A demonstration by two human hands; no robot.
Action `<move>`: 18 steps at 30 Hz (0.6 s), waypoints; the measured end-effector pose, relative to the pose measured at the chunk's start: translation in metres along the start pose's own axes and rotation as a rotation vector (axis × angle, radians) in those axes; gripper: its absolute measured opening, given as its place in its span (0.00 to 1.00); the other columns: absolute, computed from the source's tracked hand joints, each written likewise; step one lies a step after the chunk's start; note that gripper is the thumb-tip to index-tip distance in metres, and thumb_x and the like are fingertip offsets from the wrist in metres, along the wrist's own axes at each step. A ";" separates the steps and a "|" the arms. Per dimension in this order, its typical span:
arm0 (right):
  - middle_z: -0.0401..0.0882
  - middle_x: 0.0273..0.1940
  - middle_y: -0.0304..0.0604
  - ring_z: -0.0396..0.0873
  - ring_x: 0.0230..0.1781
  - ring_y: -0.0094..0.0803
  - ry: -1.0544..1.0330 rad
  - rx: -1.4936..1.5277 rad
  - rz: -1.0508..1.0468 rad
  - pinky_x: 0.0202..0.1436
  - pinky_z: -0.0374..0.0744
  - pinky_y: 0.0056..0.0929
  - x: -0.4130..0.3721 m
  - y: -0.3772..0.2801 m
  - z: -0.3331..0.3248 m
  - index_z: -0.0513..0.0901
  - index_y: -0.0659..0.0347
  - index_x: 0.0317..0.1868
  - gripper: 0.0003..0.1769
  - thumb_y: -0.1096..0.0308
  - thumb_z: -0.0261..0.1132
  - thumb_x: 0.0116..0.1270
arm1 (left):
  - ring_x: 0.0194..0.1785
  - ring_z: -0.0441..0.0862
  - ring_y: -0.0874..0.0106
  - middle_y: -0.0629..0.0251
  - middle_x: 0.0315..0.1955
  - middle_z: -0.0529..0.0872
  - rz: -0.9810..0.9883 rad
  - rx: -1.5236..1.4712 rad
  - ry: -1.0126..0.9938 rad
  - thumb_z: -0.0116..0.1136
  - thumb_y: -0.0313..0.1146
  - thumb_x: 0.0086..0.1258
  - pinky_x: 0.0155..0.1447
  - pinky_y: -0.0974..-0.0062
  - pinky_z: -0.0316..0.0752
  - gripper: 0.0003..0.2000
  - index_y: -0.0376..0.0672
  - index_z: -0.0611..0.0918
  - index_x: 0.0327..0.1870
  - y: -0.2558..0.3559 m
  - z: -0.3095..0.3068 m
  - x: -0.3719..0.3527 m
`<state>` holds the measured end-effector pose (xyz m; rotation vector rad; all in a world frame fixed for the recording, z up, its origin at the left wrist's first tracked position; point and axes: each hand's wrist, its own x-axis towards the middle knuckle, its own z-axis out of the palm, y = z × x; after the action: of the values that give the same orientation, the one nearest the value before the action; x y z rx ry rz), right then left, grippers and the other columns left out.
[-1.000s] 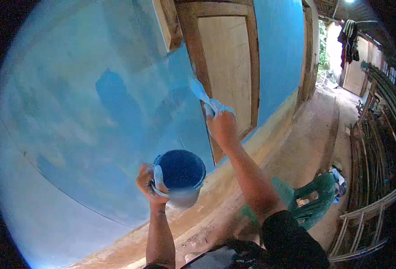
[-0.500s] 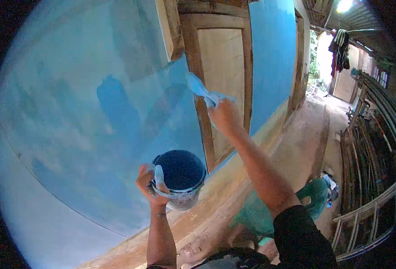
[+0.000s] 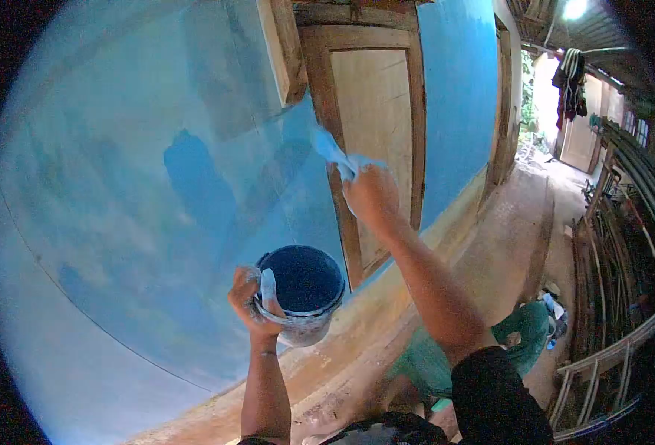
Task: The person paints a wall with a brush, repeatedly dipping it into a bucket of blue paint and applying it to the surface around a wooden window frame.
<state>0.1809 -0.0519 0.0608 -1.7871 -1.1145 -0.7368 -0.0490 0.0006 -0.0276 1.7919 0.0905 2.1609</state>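
Head view: the left hand (image 3: 255, 300) grips the round bucket with a dark blue inside (image 3: 303, 278) at its rim, thumb over the edge and fingers clamped on the outer side. The right hand (image 3: 372, 194), smeared with light blue paint, has its fingers closed around the paint-coated brush (image 3: 329, 147), whose head is at the edge of the blue-painted wall (image 3: 120, 200), beside the brown wooden door frame (image 3: 330, 119). Whether the bristles touch the wall is unclear. The bucket is held upright, below the brush and near the wall. Green netting (image 3: 428, 356) lies on the floor (image 3: 502, 230) beyond the right forearm.
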 end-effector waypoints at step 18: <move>0.82 0.30 0.54 0.80 0.33 0.54 -0.123 0.002 0.089 0.35 0.77 0.50 -0.019 0.009 0.013 0.82 0.60 0.32 0.09 0.63 0.62 0.63 | 0.29 0.67 0.66 0.57 0.27 0.73 0.155 0.048 -0.103 0.53 0.31 0.67 0.33 0.67 0.62 0.08 0.36 0.71 0.36 -0.019 0.001 -0.001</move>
<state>0.1821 -0.0496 0.0365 -1.8884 -1.1070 -0.5793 -0.0434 0.0182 -0.0328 1.9943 -0.0228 2.1817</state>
